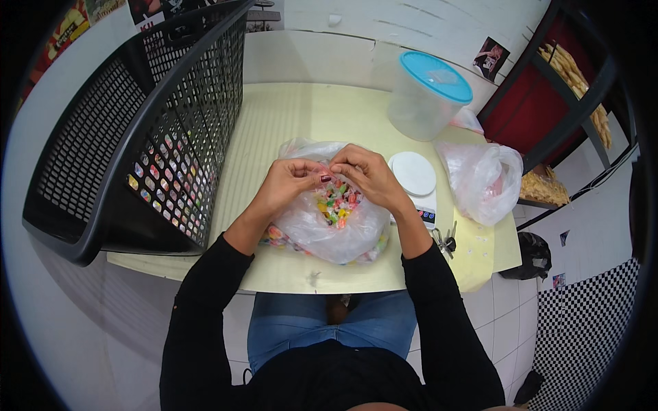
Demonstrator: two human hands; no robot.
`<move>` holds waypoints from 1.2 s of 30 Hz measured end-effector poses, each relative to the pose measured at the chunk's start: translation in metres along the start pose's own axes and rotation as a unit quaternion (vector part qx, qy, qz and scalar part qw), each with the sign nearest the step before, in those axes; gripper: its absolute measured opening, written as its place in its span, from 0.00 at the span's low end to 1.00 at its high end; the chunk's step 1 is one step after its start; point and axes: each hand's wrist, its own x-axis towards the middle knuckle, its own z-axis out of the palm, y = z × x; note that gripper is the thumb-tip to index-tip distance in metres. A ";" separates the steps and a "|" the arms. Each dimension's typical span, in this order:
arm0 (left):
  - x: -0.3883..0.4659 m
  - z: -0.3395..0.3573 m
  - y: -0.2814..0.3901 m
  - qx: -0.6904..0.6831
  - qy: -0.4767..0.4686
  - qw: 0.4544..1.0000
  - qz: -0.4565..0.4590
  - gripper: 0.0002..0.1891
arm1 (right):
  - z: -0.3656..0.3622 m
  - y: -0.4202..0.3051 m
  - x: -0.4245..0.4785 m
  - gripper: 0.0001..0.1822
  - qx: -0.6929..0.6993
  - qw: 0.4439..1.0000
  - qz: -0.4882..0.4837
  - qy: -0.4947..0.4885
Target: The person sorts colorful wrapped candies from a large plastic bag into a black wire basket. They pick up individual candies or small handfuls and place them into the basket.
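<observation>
My left hand (295,180) and my right hand (366,173) meet above a large clear plastic bag (334,246) of wrapped candies. Between their fingertips both pinch a small pinkish thin plastic bag (333,173); whether it holds anything cannot be told. Under the hands the large bag gapes, and colourful candies (339,203) show inside it. Just right of the bag lies a white digital kitchen scale (427,208) with a round white plate (413,173), partly behind my right wrist. Scissors (445,241) lie beside my right forearm.
A black plastic laundry basket (115,210) with colourful packets inside stands at the left. Toward the back right is a clear tub with a blue lid (436,77). A white plastic bag (483,177) rests on the table's (288,275) right side, near a dark shelf (555,77) with snack packs.
</observation>
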 end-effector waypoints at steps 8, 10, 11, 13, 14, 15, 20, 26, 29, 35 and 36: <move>0.002 -0.004 -0.004 0.030 0.017 0.999 0.004 0.12 | 0.010 0.012 0.001 0.04 -0.086 0.992 -0.088 -0.024; 0.005 -0.009 -0.008 0.025 0.036 0.999 0.021 0.12 | 0.012 0.009 0.001 0.05 0.031 0.999 -0.021 -0.007; 0.007 -0.012 -0.010 0.023 0.046 0.998 0.029 0.12 | 0.012 0.007 0.002 0.05 0.088 0.996 0.013 0.002; 0.010 -0.012 -0.010 0.042 0.092 0.995 0.015 0.12 | 0.006 0.006 0.001 0.07 0.110 0.990 0.093 0.007; 0.010 -0.012 -0.011 0.042 0.107 0.993 0.014 0.12 | 0.004 0.010 0.000 0.07 0.107 0.988 0.112 -0.002; 0.011 -0.012 -0.011 0.043 0.121 0.992 0.015 0.12 | 0.002 0.013 0.000 0.07 0.104 0.986 0.129 -0.009; 0.008 -0.009 -0.007 0.040 0.132 0.990 0.032 0.12 | 0.016 0.023 -0.001 0.11 -0.192 0.981 -0.021 0.028; 0.009 -0.011 -0.007 0.022 0.122 0.992 0.038 0.11 | 0.027 0.022 -0.004 0.12 -0.325 0.943 -0.075 0.019; 0.007 -0.006 -0.004 0.025 0.126 0.991 0.027 0.11 | 0.033 0.023 0.000 0.10 -0.389 0.918 -0.074 0.011; 0.010 -0.012 -0.009 0.013 0.118 0.992 0.050 0.10 | 0.038 0.025 0.005 0.10 -0.394 0.917 -0.064 0.025; 0.010 -0.014 -0.009 0.009 0.116 0.992 0.045 0.10 | 0.036 0.024 0.005 0.09 -0.373 0.926 -0.062 0.015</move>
